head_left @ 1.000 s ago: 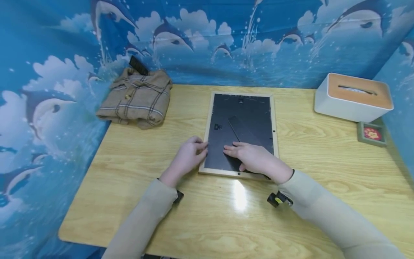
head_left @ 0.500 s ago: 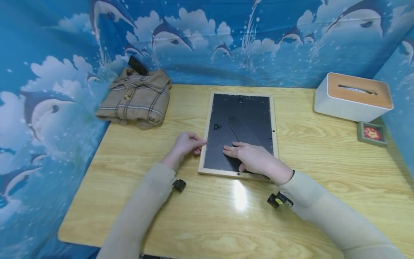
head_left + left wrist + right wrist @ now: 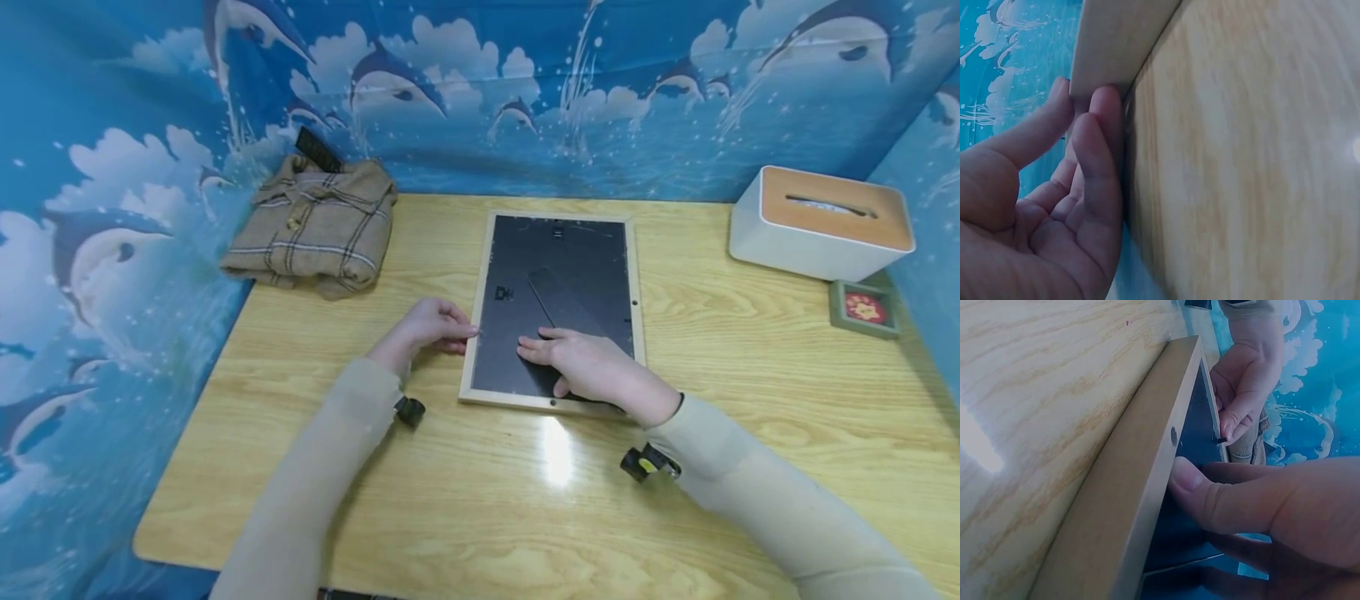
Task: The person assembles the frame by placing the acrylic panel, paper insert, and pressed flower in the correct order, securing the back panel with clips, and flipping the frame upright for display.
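A picture frame [image 3: 470, 367] with a pale wooden border lies face down on the table, its black backboard [image 3: 592, 267] upward. A slim stand flap and two small hangers show on that board. My left hand [image 3: 431, 323] pinches the frame's left edge, thumb on top, fingers against the outer side [image 3: 1119, 56]. Near that thumb a small dark tab [image 3: 1221, 440] sticks up at the rim. With fingers extended, my right hand [image 3: 588, 362] rests on the lower part of the backboard; its thumb [image 3: 1191, 481] touches close to the lower border. The frame's front is hidden.
A folded plaid garment [image 3: 322, 229] lies at the back left. On the right stand a white tissue box [image 3: 795, 237] with a wood-toned lid and a small green-framed piece [image 3: 862, 309] with a red centre. A dolphin-print cloth [image 3: 465, 92] hangs behind the table.
My left hand has shifted slightly up along the left edge and its wrist has turned, the fingers now against the frame's side. The right hand and the frame stay in place.
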Demonstrator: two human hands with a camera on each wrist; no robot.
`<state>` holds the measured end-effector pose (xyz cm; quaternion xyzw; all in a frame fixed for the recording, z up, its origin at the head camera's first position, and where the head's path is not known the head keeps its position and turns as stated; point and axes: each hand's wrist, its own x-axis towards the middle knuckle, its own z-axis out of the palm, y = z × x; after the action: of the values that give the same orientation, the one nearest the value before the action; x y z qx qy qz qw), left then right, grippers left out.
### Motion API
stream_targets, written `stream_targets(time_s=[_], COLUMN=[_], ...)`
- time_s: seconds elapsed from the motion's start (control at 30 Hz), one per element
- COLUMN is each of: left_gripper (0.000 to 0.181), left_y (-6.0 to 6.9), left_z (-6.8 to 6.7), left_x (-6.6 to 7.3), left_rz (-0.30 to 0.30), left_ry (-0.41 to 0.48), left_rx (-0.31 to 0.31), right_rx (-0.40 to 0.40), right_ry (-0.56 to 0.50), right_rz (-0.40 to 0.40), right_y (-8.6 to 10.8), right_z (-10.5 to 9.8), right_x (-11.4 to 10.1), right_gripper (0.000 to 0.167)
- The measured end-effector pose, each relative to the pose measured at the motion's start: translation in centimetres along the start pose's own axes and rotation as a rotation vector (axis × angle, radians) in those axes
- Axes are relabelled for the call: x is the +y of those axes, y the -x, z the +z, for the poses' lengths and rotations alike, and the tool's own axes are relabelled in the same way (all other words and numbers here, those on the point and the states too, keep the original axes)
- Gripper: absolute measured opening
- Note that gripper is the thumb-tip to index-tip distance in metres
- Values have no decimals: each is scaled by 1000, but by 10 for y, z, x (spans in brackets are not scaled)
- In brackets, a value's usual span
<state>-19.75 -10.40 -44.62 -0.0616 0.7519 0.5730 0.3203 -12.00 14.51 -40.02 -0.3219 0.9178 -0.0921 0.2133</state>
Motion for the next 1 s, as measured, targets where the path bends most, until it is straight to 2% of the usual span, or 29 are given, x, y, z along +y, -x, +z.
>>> stream_targets(time_s=[0.1, 0.3, 0.47, 0.63, 0.73, 0.93, 1.0], left_gripper=[20, 26, 25, 24, 23, 24, 24], left_y=[-1, -4, -6, -3, -1, -3, -2], left_z=[-1, 1, 4, 6, 6, 2, 1], left_x=[1, 7, 10, 13, 14, 6, 4], left_rz=[3, 5, -4, -20, -8, 24, 32], left_ry=[-35, -164, -223, -247, -251, -223, -216], left_rx=[-4, 10, 27, 37, 35, 3, -7], right_rx=[-4, -9, -8, -3, 0, -8, 29], right_ry=[-1, 10, 7, 2, 3, -32, -69], right_rz=[0, -2, -5, -7, -7, -19, -52], right_y=[0, -1, -1, -1, 0, 0, 1], right_z=[0, 0, 0, -1, -2, -3, -3], right_x=[0, 0, 0, 0, 0, 5, 11], right_gripper=[75, 74, 74, 74, 74, 73, 66])
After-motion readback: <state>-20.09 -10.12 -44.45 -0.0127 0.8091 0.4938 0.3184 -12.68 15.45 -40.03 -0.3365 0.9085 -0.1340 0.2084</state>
